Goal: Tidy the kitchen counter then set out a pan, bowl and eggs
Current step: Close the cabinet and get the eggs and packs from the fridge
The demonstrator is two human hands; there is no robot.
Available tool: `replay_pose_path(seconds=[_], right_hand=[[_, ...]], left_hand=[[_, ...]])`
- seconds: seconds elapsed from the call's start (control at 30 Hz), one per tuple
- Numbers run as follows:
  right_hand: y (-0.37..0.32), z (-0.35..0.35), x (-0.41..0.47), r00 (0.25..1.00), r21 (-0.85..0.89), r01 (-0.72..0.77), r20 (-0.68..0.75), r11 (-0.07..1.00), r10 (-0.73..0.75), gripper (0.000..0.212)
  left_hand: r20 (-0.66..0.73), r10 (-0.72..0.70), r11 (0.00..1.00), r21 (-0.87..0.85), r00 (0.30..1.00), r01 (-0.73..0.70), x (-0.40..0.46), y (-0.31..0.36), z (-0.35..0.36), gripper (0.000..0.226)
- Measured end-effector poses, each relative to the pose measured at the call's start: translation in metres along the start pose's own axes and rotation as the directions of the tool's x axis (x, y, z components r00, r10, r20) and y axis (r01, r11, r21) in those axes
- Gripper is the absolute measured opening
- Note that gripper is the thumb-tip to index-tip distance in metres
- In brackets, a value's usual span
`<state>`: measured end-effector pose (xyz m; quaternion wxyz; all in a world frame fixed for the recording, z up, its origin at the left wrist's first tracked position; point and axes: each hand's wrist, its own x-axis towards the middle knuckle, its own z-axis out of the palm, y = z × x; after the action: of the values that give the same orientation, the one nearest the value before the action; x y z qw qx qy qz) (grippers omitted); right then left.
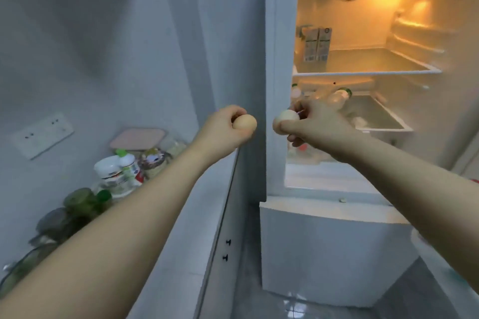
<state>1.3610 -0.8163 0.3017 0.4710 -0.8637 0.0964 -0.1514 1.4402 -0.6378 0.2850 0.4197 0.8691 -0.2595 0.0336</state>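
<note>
My left hand [223, 128] grips a tan egg [245, 125] in front of the fridge's left side wall. My right hand [315, 124] holds a paler egg [285, 119] at the front of the open fridge [363, 72], level with its second shelf. The two eggs are about a hand's width apart. No pan or bowl shows in this view.
The counter [186, 215] at left carries jars, bottles [116, 173] and a pink-lidded container [138, 138] against the wall. Inside the lit fridge stand milk cartons [317, 44] and a lying bottle [338, 97]. The closed lower fridge door [324, 254] is below, tiled floor beneath.
</note>
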Motion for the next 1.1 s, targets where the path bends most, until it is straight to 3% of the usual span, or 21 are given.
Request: replay_pose_path(seconds=[0.17,0.33,0.4,0.57,0.77,0.97,1.1], right_hand=[[-0.03,0.054,-0.018,0.97,0.064,0.07,0.227,0.995,-0.083,0.027],[-0.064,0.107,-0.06,0.871,0.145,0.152,0.448,0.978,-0.202,0.026],[-0.079,0.13,-0.084,0.816,0.177,0.185,0.521,0.967,-0.252,0.024],[-0.12,0.177,-0.155,0.654,0.273,0.224,0.67,0.936,-0.352,0.03],[-0.159,0.224,-0.257,0.453,0.347,0.248,0.783,0.904,-0.425,0.026],[-0.189,0.25,-0.376,0.272,0.396,0.251,0.847,0.883,-0.457,0.026],[-0.202,0.256,-0.456,0.161,0.441,0.217,0.864,0.871,-0.477,0.026]], left_hand=[[-0.189,-0.205,0.974,0.054,0.96,0.218,-0.073,-0.017,-0.044,0.014],[-0.374,-0.348,0.914,0.067,0.86,0.399,-0.169,-0.021,-0.088,0.013],[-0.455,-0.398,0.88,0.057,0.797,0.472,-0.213,-0.02,-0.103,0.008],[-0.614,-0.472,0.771,0.061,0.633,0.633,-0.32,-0.015,-0.14,0.026],[-0.72,-0.531,0.645,-0.003,0.446,0.764,-0.45,0.007,-0.166,0.025],[-0.802,-0.542,0.543,-0.108,0.249,0.833,-0.585,0.042,-0.173,0.028],[-0.819,-0.554,0.532,-0.208,0.152,0.821,-0.668,0.069,-0.172,0.027]])
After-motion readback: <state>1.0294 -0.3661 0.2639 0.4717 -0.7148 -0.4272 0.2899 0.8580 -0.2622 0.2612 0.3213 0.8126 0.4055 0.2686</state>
